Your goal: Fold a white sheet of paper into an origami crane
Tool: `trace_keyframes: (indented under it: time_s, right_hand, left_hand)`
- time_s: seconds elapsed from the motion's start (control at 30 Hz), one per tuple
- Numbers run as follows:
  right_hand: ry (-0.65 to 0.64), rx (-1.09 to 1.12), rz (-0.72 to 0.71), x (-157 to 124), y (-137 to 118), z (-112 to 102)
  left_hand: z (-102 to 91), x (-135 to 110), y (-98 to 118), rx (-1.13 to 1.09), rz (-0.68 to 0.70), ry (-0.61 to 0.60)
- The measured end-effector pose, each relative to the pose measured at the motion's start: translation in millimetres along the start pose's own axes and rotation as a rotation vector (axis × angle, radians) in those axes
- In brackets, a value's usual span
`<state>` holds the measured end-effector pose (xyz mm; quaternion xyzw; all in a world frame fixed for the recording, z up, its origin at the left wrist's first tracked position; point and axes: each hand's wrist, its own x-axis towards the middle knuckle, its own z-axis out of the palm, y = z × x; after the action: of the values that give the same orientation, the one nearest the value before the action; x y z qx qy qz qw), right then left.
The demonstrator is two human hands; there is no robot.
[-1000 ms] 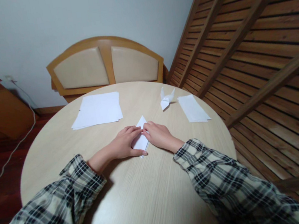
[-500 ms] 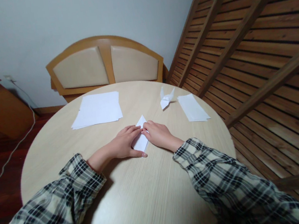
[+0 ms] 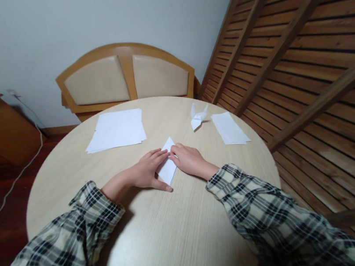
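A small white sheet of folded paper, diamond-shaped with a pointed far tip, lies on the table between my hands. My left hand rests flat over its left side, fingers stretched and the thumb spread toward me past the near corner. Against the right edge, my right hand has curled fingers closed on the paper near its middle. The fingertips of both hands meet there and hide part of the folds. Beyond my right hand stands a white origami crane with its points raised.
A stack of white paper lies at the table's far left. Narrower white sheets sit by the right edge of the round table. A padded wooden headboard stands behind, and slatted wood rises on the right.
My left thumb has slid slightly left and toward me, off the paper's near corner, showing more of it. My right hand is nearly unchanged.
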<state>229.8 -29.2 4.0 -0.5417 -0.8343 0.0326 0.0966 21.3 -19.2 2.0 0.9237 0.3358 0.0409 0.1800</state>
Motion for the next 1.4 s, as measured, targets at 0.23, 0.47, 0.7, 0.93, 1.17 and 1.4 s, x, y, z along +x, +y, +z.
trace_keyframes:
  time_s: [0.23,0.47,0.7,0.93,1.17,1.4]
  right_hand:
    - [-0.006,0.025,0.001,-0.4,1.1,-0.1]
    - [-0.01,0.011,0.004,-1.2,-0.7,0.0]
    - [-0.025,-0.012,0.015,-1.7,-2.3,-1.0]
    - [-0.021,-0.028,0.018,-0.9,-2.9,0.7]
    - [-0.02,-0.03,0.016,-0.6,-2.6,0.5]
    - [-0.004,-0.031,0.013,-1.6,-2.0,2.0]
  left_hand:
    - [-0.1,-1.2,-15.0,-0.089,0.066,0.005]
    - [-0.3,-0.8,-13.3,-0.08,0.083,0.026]
    - [-1.2,-0.9,-11.4,-0.089,0.072,0.022]
    - [-2.6,-0.4,-10.6,-0.089,0.046,-0.004]
    - [-2.3,-0.7,-7.6,-0.06,0.016,-0.009]
    - [-4.3,-2.2,-6.8,-0.113,0.034,0.0]
